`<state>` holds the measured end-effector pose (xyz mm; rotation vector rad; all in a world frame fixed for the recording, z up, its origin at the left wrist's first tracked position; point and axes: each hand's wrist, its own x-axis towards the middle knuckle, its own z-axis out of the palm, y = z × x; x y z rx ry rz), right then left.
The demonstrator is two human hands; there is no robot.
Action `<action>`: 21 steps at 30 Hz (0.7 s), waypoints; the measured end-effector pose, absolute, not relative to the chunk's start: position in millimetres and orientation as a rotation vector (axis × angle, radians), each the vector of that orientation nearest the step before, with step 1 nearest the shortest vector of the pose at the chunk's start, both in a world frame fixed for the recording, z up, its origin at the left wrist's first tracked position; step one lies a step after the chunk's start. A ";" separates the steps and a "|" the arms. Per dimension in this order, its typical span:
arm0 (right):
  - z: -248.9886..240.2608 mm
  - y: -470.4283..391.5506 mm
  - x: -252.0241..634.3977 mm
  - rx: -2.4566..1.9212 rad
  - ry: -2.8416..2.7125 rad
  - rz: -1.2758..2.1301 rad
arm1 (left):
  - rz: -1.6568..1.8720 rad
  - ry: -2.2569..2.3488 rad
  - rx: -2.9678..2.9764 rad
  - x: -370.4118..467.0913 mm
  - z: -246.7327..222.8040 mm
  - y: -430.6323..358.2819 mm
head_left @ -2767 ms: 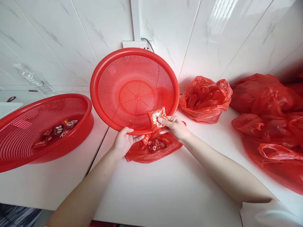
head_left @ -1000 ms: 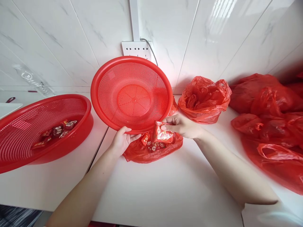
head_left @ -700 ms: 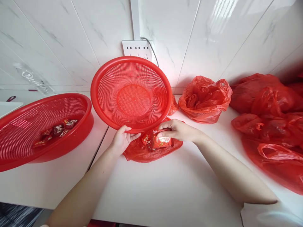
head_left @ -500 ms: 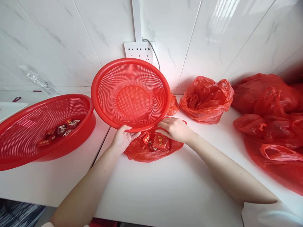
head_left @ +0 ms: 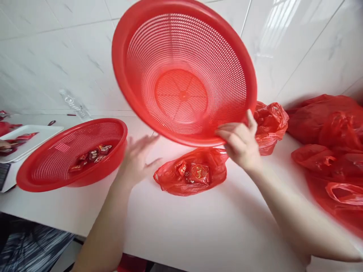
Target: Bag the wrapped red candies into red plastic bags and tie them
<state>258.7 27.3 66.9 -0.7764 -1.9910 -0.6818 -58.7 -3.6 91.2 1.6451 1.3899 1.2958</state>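
My right hand grips the lower right rim of a red plastic colander, tilted up in the air with its bare inside facing me. Apart from the rim, my left hand hovers with fingers spread and nothing in it, a little blurred. Below the colander an open red plastic bag lies on the table, with red printed packets inside. To the left of my left hand a second red colander holds several dark red wrapped pieces.
More red plastic bags are heaped on the right, another bag behind my right hand. At the left stand a white tray with red packets and a clear bottle. Another person's hand shows at the far left edge.
The colander has risen and come nearer, moving right. My left hand has let go of its rim and moved away; my right hand now grips the rim. The view has shifted slightly left.
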 end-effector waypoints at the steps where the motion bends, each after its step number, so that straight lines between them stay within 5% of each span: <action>1: 77.9 25.5 268.4 -0.767 -1.965 -0.716 | 1.368 1.605 1.826 -67.0 94.3 -4.8; 4: 107.9 15.0 299.2 -0.834 -1.978 -0.833 | 1.458 2.286 1.977 -100.1 87.0 -0.6; 8: 126.5 -2.7 327.0 -0.981 -2.028 -0.942 | 1.207 2.567 1.842 -142.6 62.4 18.7; 14: 126.7 -5.9 330.1 -1.024 -1.991 -0.923 | 0.972 2.594 2.192 -146.6 62.7 27.3; 21: 130.2 -8.3 332.4 -0.975 -1.898 -0.864 | 1.101 2.256 2.553 -101.9 64.3 19.7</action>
